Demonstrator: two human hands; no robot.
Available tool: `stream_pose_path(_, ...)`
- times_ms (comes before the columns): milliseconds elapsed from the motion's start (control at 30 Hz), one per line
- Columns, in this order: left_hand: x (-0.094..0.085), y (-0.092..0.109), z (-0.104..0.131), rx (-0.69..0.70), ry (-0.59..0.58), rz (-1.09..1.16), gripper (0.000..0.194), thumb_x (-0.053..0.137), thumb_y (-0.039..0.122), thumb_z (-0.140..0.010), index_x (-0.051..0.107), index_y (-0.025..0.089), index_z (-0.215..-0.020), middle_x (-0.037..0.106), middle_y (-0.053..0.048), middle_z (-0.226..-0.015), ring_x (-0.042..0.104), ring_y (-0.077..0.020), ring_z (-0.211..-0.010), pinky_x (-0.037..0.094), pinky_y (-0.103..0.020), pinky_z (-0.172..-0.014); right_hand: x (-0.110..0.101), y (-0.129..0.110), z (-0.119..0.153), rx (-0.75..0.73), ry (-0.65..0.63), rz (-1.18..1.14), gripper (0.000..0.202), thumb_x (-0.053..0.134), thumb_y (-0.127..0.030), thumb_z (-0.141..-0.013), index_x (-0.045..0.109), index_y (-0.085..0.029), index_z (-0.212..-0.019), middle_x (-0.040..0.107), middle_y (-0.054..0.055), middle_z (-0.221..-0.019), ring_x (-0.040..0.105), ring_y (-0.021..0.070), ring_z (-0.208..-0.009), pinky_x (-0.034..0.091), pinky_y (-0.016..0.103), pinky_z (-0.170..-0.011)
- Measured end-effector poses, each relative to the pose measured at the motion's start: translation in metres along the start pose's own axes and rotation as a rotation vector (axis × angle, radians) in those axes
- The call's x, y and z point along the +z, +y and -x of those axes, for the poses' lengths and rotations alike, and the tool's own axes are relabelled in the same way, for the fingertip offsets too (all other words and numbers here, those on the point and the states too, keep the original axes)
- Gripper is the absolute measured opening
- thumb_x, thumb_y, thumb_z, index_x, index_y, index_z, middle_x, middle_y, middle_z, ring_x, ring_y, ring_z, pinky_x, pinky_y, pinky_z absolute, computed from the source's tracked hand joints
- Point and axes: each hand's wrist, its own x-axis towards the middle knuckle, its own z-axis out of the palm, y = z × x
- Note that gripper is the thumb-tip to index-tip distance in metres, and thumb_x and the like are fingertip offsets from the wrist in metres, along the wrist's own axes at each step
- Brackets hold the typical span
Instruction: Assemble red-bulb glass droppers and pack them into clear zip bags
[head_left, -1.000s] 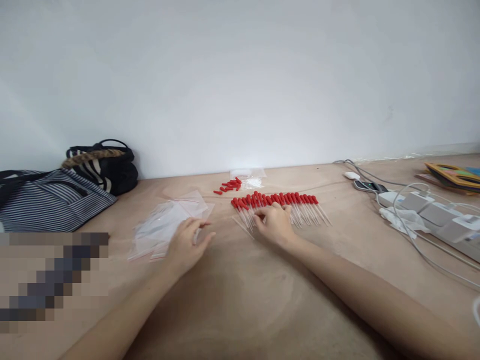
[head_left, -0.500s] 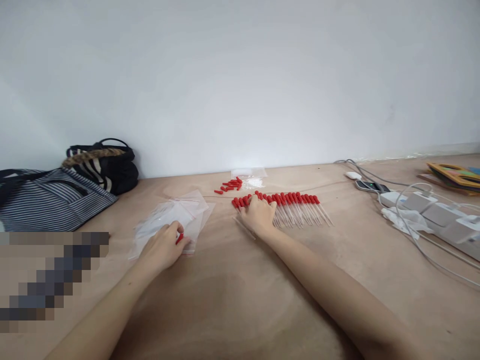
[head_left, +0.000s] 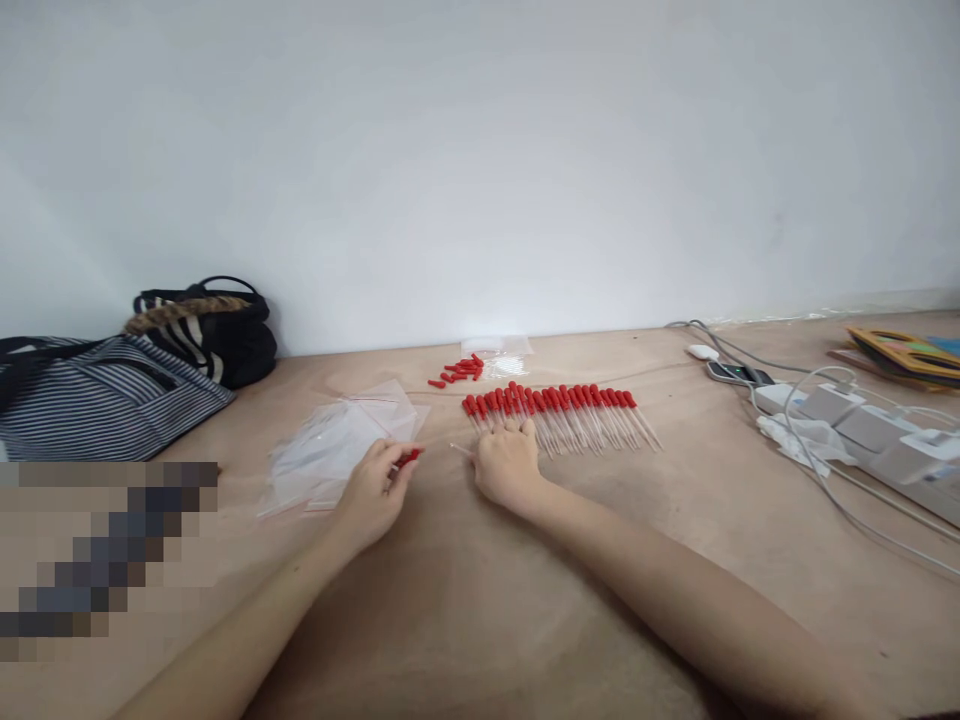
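My left hand [head_left: 373,492] pinches a red rubber dropper bulb [head_left: 410,457], its narrow end pointing right. Across a small gap, my right hand [head_left: 510,468] has closed fingers around a thin clear dropper tube [head_left: 459,449], whose end sticks out to the left toward the bulb. Just behind my right hand lies a row of droppers [head_left: 577,397], red bulbs at the far side and clear tubes toward me. Beyond the row are a small heap of loose red bulbs [head_left: 466,368] and several loose clear tubes [head_left: 510,366] on a clear plastic bag [head_left: 480,344].
Flat zip bags [head_left: 315,450] are piled beside my left hand. A striped bag [head_left: 120,395] and a black bag [head_left: 232,345] stand at the left by the wall. On the right are a power strip with chargers [head_left: 855,415], cables [head_left: 832,490] and yellow-black objects [head_left: 904,350].
My left hand has moved right, off the zip bags, with the red bulb. My right hand has drawn slightly toward me from the dropper row, and the tube now points at the bulb.
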Motion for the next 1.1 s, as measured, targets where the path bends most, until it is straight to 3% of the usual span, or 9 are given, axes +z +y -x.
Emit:
stream_pose_path(100,0.015,0.012,0.005,0.030,0.027,0.169,0.026,0.041,0.030,-0.078,0.060,0.016,-0.090,0.059,-0.007,-0.088,0.057,-0.0195,-0.081,0.047,-0.031,-0.071,0.001,0.009,0.007,-0.021,0.092,-0.045,0.020,0.045,-0.024,-0.082,0.060,-0.011,-0.083,0.062,0.015,-0.091,0.049,0.0249,-0.088,0.025,0.037,-0.071)
stream_pose_path(200,0.030,0.020,0.009,-0.025,-0.003,0.379,0.027,0.047,0.030,-0.075,0.059,0.017,-0.096,0.062,-0.005,-0.087,0.059,-0.0188,-0.080,0.048,-0.033,-0.074,0.000,0.033,0.020,-0.058,0.195,-0.162,0.014,0.044,-0.023,-0.084,0.054,-0.015,-0.080,0.062,0.009,-0.086,0.050,0.0211,-0.086,0.023,0.036,-0.075)
stream_pose_path(333,0.046,0.030,0.010,-0.135,-0.105,0.638,0.034,0.059,0.030,-0.069,0.056,0.016,-0.100,0.062,-0.003,-0.080,0.061,-0.0176,-0.077,0.050,-0.032,-0.074,0.000,0.071,0.044,-0.147,0.176,-0.409,0.012,0.043,-0.021,-0.085,0.052,-0.017,-0.078,0.062,0.002,-0.078,0.053,0.0151,-0.075,0.023,0.033,-0.077)
stream_pose_path(433,0.054,0.036,0.008,-0.141,-0.146,0.705,0.025,0.062,0.029,-0.067,0.058,0.015,-0.088,0.062,-0.003,-0.080,0.061,-0.0180,-0.079,0.050,-0.033,-0.076,0.002,0.084,0.057,-0.228,0.217,-0.479,0.014,0.046,-0.022,-0.083,0.055,-0.020,-0.094,0.064,0.002,-0.079,0.054,0.0160,-0.078,0.022,0.034,-0.079)
stream_pose_path(500,0.056,0.038,0.007,-0.127,-0.143,0.716,0.021,0.062,0.029,-0.067,0.059,0.015,-0.083,0.063,-0.004,-0.081,0.061,-0.0185,-0.080,0.050,-0.034,-0.077,0.003,0.083,0.060,-0.262,0.246,-0.470,0.020,0.045,-0.023,-0.084,0.057,-0.022,-0.100,0.064,0.002,-0.077,0.054,0.0158,-0.078,0.022,0.034,-0.080)
stream_pose_path(767,0.058,0.039,0.008,-0.156,-0.142,0.757,0.020,0.063,0.026,-0.066,0.061,0.015,-0.083,0.069,-0.004,-0.081,0.065,-0.0191,-0.079,0.052,-0.034,-0.077,0.006,0.066,0.060,-0.311,0.295,-0.451,0.018,0.046,-0.024,-0.085,0.064,-0.023,-0.086,0.065,-0.001,-0.073,0.053,0.0120,-0.072,0.019,0.035,-0.080)
stream_pose_path(1100,0.046,0.046,0.011,-0.055,-0.052,0.575,0.018,0.059,0.026,-0.070,0.070,0.019,-0.082,0.072,-0.002,-0.083,0.066,-0.0188,-0.077,0.053,-0.029,-0.073,0.005,0.064,0.064,-0.467,0.346,-0.426,0.018,0.046,-0.022,-0.083,0.063,-0.019,-0.084,0.061,-0.001,-0.066,0.047,0.0121,-0.067,0.020,0.035,-0.077)
